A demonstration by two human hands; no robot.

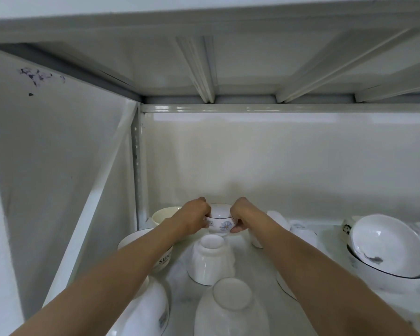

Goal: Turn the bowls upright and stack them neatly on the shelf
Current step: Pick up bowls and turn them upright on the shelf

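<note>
While curled, both hands point(220, 218) grip flowered bowl point(220, 220), upright

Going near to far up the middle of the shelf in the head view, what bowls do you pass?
Upside-down white bowl at the front → second upside-down white bowl → blue-flower bowl, gripped by the left hand and right hand.

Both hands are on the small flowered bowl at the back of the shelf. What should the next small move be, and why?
Probably lower the flowered bowl onto a bare patch of the shelf. The left hand and right hand grip it by its sides; its rim faces up, so it needs no turning, while two white bowls nearer still lie upside down.
</note>
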